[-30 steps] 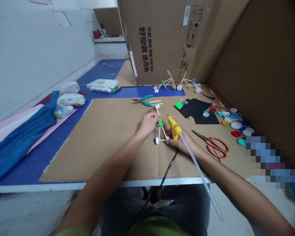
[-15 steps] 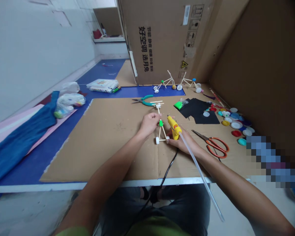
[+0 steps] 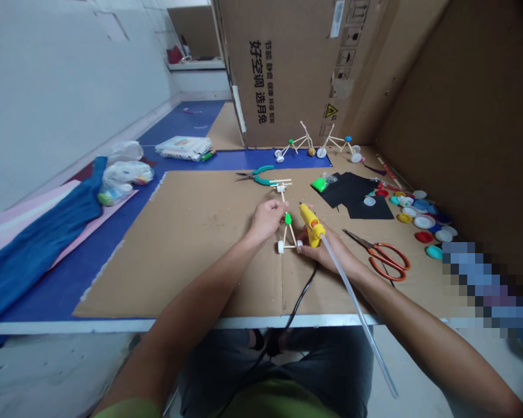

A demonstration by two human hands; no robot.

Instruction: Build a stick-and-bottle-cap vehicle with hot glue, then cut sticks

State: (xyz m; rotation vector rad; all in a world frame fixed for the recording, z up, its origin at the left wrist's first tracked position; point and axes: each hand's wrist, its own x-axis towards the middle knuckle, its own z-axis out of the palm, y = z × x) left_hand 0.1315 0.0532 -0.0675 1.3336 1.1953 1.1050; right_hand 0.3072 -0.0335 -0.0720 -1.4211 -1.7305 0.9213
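Observation:
A small tricycle model made of wooden sticks [image 3: 290,247] stands on the brown cardboard, with white bottle-cap wheels and a green cap as its seat. My left hand [image 3: 268,219] pinches its frame just ahead of the green cap [image 3: 288,219]. In my right hand [image 3: 326,247] is a yellow glue gun [image 3: 310,224], its nozzle angled up and away from me. A long clear glue stick [image 3: 361,316] sticks out of its back end. The thumb of that hand is close to the model's right rear wheel; whether they touch I cannot tell.
Teal-handled pliers [image 3: 261,175] lie beyond the model, orange-handled scissors [image 3: 386,259] to the right. Past them are black sheets [image 3: 353,194] and many bottle caps [image 3: 424,222]. Two finished-looking stick models [image 3: 303,142] stand by the big carton [image 3: 287,69]. A black cord [image 3: 303,296] crosses the table edge.
The camera view has shifted slightly. Both hands keep nearly the same pose, one on the model and the other around the glue gun.

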